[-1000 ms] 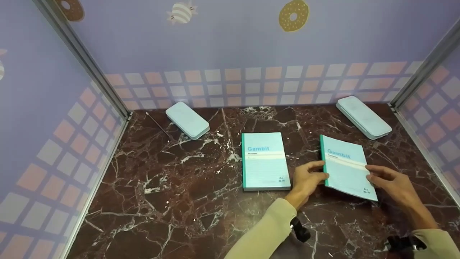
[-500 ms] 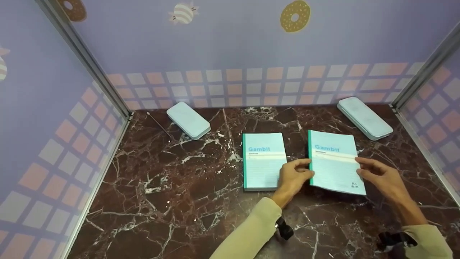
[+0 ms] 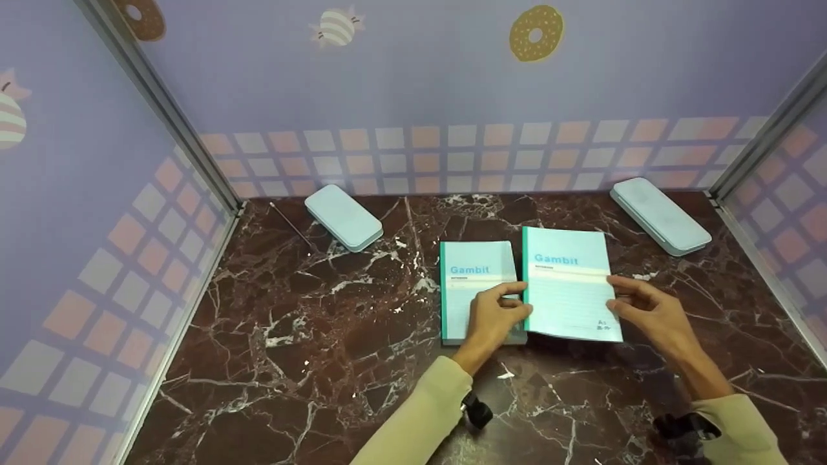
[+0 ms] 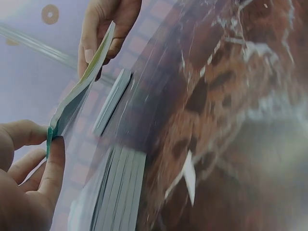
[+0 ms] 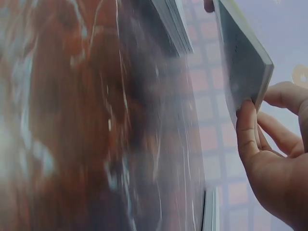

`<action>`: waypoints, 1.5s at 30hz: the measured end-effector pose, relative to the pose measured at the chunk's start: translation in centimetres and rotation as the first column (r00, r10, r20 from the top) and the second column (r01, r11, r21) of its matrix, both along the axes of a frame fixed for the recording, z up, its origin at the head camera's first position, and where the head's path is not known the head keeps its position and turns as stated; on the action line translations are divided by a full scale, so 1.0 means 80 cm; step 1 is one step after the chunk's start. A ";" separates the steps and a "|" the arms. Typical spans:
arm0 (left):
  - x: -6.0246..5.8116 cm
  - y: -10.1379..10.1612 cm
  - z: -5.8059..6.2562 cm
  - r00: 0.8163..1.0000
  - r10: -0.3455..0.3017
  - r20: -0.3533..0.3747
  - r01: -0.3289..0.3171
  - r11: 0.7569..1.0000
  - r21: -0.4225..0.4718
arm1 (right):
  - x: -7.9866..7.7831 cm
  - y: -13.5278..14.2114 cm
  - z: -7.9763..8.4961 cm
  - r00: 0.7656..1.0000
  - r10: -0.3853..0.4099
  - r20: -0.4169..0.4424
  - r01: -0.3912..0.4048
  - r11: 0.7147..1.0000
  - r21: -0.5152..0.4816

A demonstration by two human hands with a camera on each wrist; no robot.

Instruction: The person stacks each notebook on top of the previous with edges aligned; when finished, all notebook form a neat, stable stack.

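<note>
Both hands hold a light blue notebook (image 3: 568,300) marked "Gambit" up off the table. At its green spine, my left hand (image 3: 494,316) pinches the edge between thumb and fingers. The opposite edge is pinched by my right hand (image 3: 656,316). In the left wrist view the raised notebook (image 4: 82,89) bends slightly between the two hands. A stack of similar notebooks (image 3: 475,258) lies on the table just left, partly hidden behind my left hand. Its layered page edges (image 4: 120,187) show in the left wrist view.
A pale case (image 3: 344,218) lies at the back left beside a thin stick (image 3: 291,224). Another pale case (image 3: 660,216) lies at the back right. Patterned walls enclose the dark marbled table (image 3: 258,387) at the back and sides.
Both hands have carried the notebook leftward and slightly away, toward the stack. It has straightened from its slant, and my left hand now covers part of the stack.
</note>
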State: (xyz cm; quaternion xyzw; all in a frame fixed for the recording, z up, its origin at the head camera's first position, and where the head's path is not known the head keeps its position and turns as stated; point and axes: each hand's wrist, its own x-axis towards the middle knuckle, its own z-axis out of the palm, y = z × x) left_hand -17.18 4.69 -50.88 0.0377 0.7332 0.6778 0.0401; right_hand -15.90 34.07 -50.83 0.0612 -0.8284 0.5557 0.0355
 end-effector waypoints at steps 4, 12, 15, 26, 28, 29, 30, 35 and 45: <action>0.001 -0.021 0.002 1.000 0.027 -0.006 -0.027 0.999 -0.028 | -0.006 -0.023 -0.002 1.000 -0.005 0.006 0.006 0.998 -0.063; -0.003 -0.062 0.009 0.998 0.038 -0.060 -0.041 0.998 -0.051 | -0.018 -0.065 -0.007 1.000 -0.008 0.010 0.009 0.994 -0.106; -0.004 -0.076 0.011 0.997 0.046 -0.056 -0.050 0.997 -0.064 | -0.023 -0.079 -0.008 1.000 0.001 -0.008 -0.002 0.993 -0.114; -0.001 -0.126 0.007 0.997 0.050 -0.065 -0.055 0.996 -0.069 | -0.038 -0.125 -0.016 0.999 0.036 0.021 -0.032 0.990 -0.135; -0.001 -0.131 0.006 0.996 0.063 -0.061 -0.068 0.995 -0.079 | -0.040 -0.132 -0.018 0.999 0.034 0.023 -0.031 0.992 -0.119; -0.001 -0.133 0.005 0.996 0.069 -0.060 -0.074 0.993 -0.090 | -0.041 -0.136 -0.019 0.999 0.034 0.020 -0.031 0.993 -0.112; 0.000 -0.135 0.004 0.995 0.074 -0.060 -0.079 0.992 -0.101 | -0.042 -0.139 -0.019 0.999 0.029 0.017 -0.027 0.993 -0.113; 0.002 -0.142 0.001 0.994 0.092 -0.066 -0.102 0.980 -0.172 | -0.048 -0.153 -0.022 1.000 0.027 0.005 -0.026 0.995 -0.096; 0.002 -0.152 -0.008 0.990 0.119 -0.078 -0.135 0.959 -0.248 | -0.057 -0.168 -0.029 0.999 0.029 0.017 -0.029 0.999 -0.014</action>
